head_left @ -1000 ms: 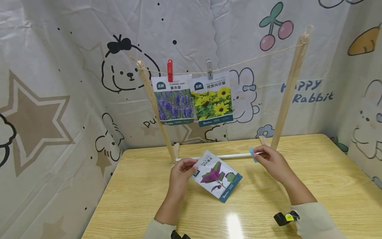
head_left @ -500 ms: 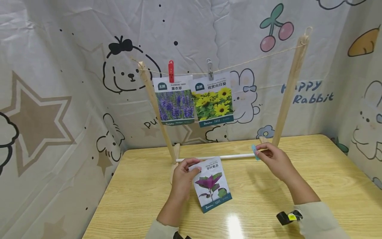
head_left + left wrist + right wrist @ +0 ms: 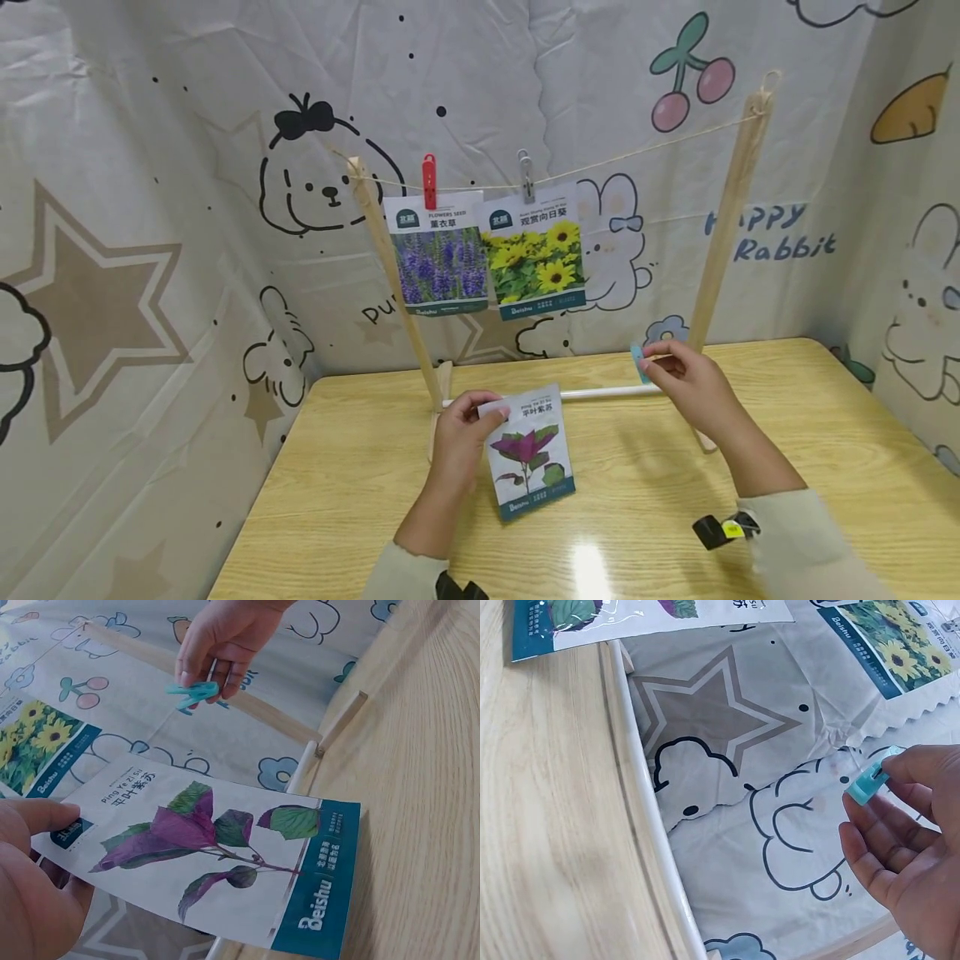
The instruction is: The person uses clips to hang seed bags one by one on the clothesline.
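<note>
My left hand (image 3: 459, 437) pinches the upper left corner of a seed packet (image 3: 528, 454) with a purple-leaved plant on it. The packet is upright, its face turned toward me, above the table. In the left wrist view its teal bottom band shows in full. My right hand (image 3: 693, 387) pinches a light blue clothespin (image 3: 871, 778) between thumb and fingers, to the right of the packet and apart from it. On a string (image 3: 645, 152) hang a lavender seed packet (image 3: 441, 262) under a red clothespin (image 3: 429, 182) and a sunflower seed packet (image 3: 534, 258) under a grey clothespin (image 3: 527, 177).
Two wooden posts, the left post (image 3: 390, 275) and the right post (image 3: 729, 225), hold the string. A white rod (image 3: 607, 392) joins them low down, close over the wooden table (image 3: 337, 500). Behind stands a printed cloth (image 3: 480, 75).
The purple-leaved packet has swung from a slant to nearly upright in my left hand. My right hand has risen slightly with the clothespin. The hung packets stay as they were.
</note>
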{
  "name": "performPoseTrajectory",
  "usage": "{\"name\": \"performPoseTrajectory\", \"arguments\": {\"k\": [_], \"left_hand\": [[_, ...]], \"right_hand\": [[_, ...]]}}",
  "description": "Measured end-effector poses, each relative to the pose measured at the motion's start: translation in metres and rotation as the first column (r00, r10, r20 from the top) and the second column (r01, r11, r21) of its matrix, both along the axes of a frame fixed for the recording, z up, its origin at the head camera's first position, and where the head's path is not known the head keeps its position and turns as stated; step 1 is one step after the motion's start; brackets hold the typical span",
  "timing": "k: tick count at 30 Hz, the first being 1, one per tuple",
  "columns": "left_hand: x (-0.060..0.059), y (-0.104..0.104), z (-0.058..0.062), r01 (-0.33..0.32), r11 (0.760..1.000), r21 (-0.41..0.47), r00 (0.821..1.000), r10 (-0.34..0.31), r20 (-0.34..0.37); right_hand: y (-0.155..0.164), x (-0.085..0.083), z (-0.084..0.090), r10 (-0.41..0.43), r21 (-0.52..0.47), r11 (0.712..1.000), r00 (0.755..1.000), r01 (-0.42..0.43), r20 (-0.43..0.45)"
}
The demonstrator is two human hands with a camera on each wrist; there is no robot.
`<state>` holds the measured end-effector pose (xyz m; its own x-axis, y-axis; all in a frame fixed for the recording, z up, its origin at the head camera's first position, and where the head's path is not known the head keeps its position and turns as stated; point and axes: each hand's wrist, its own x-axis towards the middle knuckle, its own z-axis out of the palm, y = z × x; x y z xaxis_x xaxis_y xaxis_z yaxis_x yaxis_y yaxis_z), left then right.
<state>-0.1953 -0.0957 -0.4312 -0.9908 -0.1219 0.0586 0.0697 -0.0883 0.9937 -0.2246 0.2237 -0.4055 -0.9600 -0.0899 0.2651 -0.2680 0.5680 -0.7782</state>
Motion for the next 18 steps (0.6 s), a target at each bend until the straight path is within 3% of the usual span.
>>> {"name": "performPoseTrajectory", "arguments": {"k": [9, 18], "left_hand": [[-0.003, 0.000, 0.007, 0.038, 0.999, -0.008, 0.998, -0.038, -0.051], [-0.003, 0.002, 0.016, 0.042, 0.999, -0.033, 0.999, -0.043, -0.030]], "right_hand": [[0.001, 0.002, 0.020, 0.008, 0.020, 1.000, 1.000, -0.007, -0.014], [0.004, 0.000, 0.030, 0.027, 0.007, 1.000, 0.997, -0.026, -0.078]]}}
